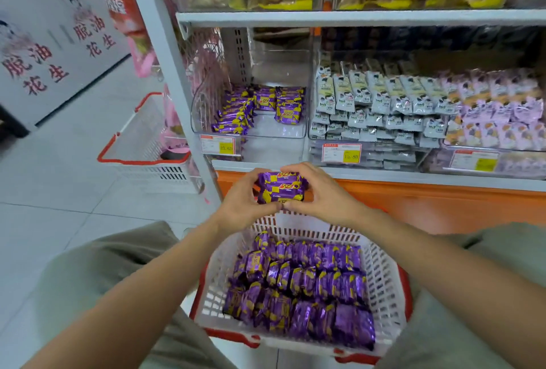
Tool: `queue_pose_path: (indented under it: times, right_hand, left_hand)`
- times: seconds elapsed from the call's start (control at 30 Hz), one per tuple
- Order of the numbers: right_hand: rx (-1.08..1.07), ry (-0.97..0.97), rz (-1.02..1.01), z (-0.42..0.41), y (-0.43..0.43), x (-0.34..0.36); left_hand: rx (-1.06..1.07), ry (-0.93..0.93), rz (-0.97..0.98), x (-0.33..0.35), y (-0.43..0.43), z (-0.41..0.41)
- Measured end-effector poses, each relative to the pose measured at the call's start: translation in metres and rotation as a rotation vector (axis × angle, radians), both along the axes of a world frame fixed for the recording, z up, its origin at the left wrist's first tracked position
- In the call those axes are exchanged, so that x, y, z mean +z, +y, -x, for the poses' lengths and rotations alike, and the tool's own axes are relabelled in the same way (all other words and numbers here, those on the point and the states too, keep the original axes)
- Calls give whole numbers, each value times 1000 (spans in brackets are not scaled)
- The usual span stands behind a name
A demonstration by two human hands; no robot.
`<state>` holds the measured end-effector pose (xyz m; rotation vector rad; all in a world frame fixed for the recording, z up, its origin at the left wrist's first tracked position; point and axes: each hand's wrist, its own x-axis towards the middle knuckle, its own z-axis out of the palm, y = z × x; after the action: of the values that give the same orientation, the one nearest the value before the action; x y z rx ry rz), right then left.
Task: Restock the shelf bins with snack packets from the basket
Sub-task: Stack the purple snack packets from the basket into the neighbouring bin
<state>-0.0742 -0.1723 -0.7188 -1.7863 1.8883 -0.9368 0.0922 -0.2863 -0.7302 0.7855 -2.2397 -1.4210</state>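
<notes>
Two bare forearms reach forward over a white slotted plastic basket with a red rim (387, 274), which sits between the person's grey-clad knees and holds rows of purple-and-yellow foil snack packets (304, 286). Above the basket's far rim, the left hand (239, 206) and the right hand (322, 194) together grasp a small stack of the same purple packets (280, 188), fingers curled round its ends and thumbs meeting beneath it. The stack is near the orange shelf base (428, 203), below a clear plastic shelf bin (277, 73). That bin is partly filled, with purple packets (260, 105) along its left and far sides. To its right, a neighbouring bin holds grey-white packets (378, 96) and lilac ones (496, 108). Far left on the floor stands a second red-rimmed basket (141, 144).
</notes>
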Motion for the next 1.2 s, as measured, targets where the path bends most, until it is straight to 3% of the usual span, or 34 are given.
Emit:
queue_pose_path:
  times: [0.1, 0.23, 0.43, 0.63, 0.77, 1.03, 1.1, 1.2]
  right_hand:
    - [9, 52, 65, -2, -20, 34]
    - [-11, 104, 134, 1, -53, 74]
    - [-22, 41, 26, 14, -98, 99]
    - [-146, -81, -169, 33, -145, 94]
    - [-65, 22, -274, 44, -177, 87]
    - [-256, 94, -270, 60, -226, 75]
    - [-313, 126, -263, 63, -235, 71]
    - [-403, 244, -312, 67, -244, 62]
  left_hand:
    - [-12, 84, 12, 32, -17, -2]
    - [-42, 88, 225, 77, -45, 3]
    - [91, -86, 387, 109, -85, 24]
    - [251, -189, 316, 99, -128, 46]
    - [216, -184, 210, 91, -155, 62]
    - [140, -166, 142, 78, -191, 92]
    - [124, -213, 256, 74, -197, 97]
    - [62, -508, 478, 64, -203, 99]
